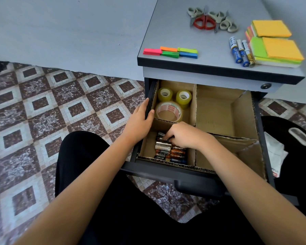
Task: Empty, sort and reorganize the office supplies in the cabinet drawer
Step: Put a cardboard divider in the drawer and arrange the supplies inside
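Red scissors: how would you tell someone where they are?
Look at the grey cabinet top above the open drawer. Near its back edge lies a heap of scissors. The red scissors are the only pair with red handles; the others are grey.

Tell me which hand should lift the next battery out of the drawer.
Right. The right hand is down in the near-left compartment, its fingers curled on the batteries. The left hand grips the drawer's left wall and would have to let go first.
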A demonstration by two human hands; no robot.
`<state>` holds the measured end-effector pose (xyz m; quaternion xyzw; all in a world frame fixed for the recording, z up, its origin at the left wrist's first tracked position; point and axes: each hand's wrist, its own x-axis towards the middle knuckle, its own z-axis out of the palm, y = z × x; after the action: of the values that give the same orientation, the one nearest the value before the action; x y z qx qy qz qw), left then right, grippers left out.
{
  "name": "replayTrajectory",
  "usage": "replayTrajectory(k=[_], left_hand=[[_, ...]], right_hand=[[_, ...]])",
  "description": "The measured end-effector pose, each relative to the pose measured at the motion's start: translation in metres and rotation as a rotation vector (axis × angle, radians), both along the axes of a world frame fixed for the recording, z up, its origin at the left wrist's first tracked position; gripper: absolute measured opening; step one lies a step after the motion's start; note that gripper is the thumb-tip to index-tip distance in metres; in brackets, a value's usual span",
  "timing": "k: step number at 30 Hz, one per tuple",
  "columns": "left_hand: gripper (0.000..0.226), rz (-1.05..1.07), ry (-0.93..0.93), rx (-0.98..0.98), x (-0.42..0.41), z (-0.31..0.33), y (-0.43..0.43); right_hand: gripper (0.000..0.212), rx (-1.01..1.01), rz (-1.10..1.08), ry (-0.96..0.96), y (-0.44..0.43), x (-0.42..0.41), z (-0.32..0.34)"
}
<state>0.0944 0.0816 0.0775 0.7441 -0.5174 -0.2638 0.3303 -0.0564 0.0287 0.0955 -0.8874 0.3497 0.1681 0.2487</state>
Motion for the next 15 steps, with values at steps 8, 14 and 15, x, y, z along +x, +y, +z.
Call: replayTrajectory(k=[8, 14, 15], left_hand=[[0.052, 0.002, 0.003, -0.003, -0.0003, -0.0008, -0.0003], [0.053, 0.004, 0.007, -0.004, 0.0000, -0.0014, -0.0006], [0.053, 0.004, 0.007, -0.004, -0.0003, -0.0014, -0.0005]], right_hand=[[0.040, 0.020, -0.059, -0.113, 0.0017, -0.0034, 0.0068], [0.041, 0.026, -0.004, -0.010, 0.0003, 0.0012, 0.0012], [0.041, 0.024, -0.003, 0.000, 0.0002, 0.0016, 0.0006]])
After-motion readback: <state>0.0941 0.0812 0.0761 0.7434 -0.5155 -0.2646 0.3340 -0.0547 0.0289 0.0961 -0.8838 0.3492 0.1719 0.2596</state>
